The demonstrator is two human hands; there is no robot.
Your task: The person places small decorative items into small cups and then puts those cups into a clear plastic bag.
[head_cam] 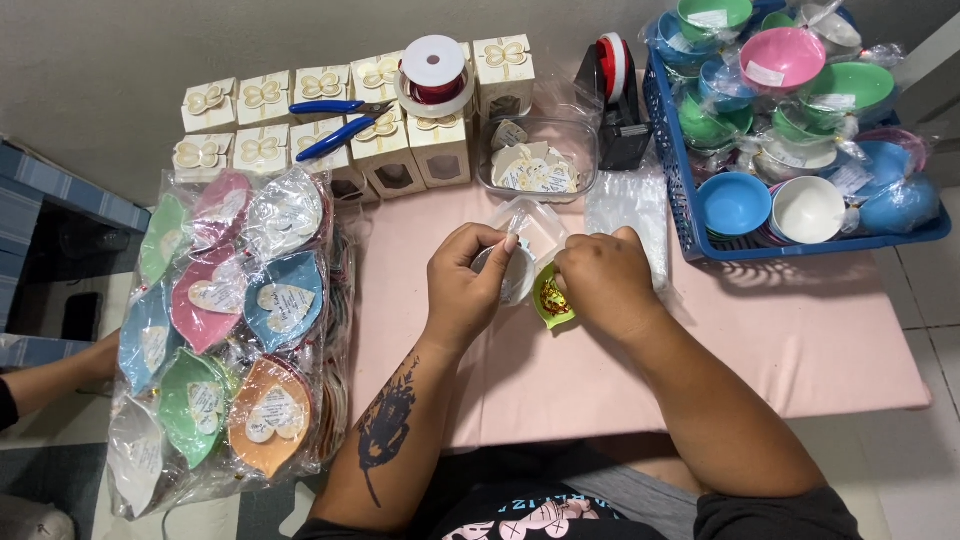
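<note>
Clear plastic bag (528,225) pinched by both hands over pink bench (800,340).
Left fingers (490,250) closed on bag; right fingers (570,262) gripping green bowl (550,300); cream gift boxes (385,150) behind.

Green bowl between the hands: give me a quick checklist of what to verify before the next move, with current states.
1. Left hand has the clear bag pinched: ok.
2. Right hand on the green bowl: ok, though its grip is partly hidden.
3. Bowl inside the bag: cannot tell.
4. Heart tags in the clear tray within reach: ok.
5. Blue pliers resting on the gift boxes, clear of the hands: ok.
6. Pink table bare near the hands: ok.
</note>
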